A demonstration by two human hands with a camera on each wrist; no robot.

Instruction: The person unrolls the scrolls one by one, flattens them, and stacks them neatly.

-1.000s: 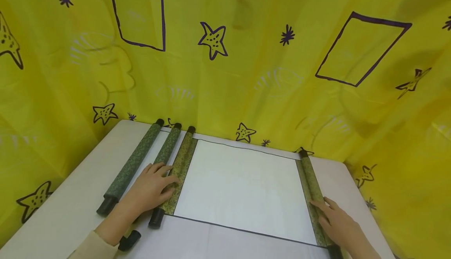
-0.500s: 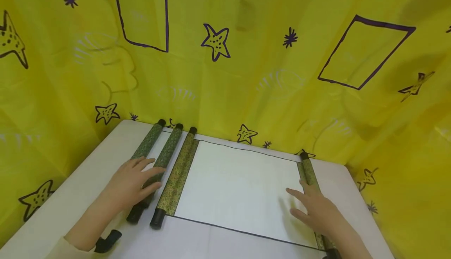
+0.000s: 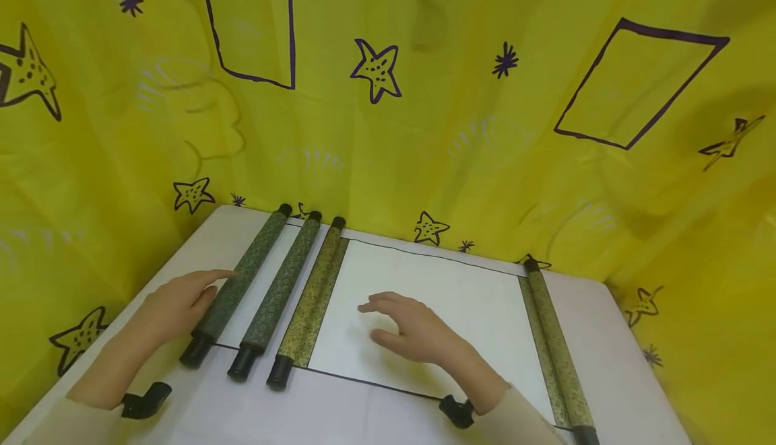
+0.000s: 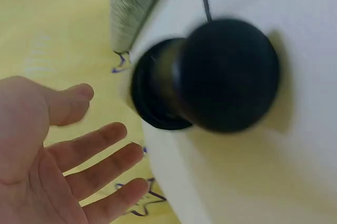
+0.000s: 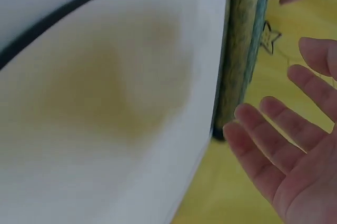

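Observation:
A scroll with gold-green patterned ends lies unrolled, its white sheet (image 3: 448,283) spread between a left roller (image 3: 315,290) and a right roller (image 3: 556,344). Left of it lies a second scroll, mostly rolled, with two green rollers: an outer one (image 3: 245,273) and an inner one (image 3: 281,283). My left hand (image 3: 170,307) is beside the outer green roller, fingers extended, the index fingertip overlapping it in the head view. A black end knob (image 4: 226,77) fills the middle of the left wrist view. Over the white sheet hovers my right hand (image 3: 415,329), relaxed and holding nothing.
A white table (image 3: 345,411) carries both scrolls. Behind it and along its sides hangs a yellow curtain (image 3: 424,135) with purple stars and shapes. Each wrist wears a black camera mount (image 3: 147,401).
My right hand has left the right gold-green roller and moved left over the sheet. My left hand has moved left from the gold-green roller to the outer green roller.

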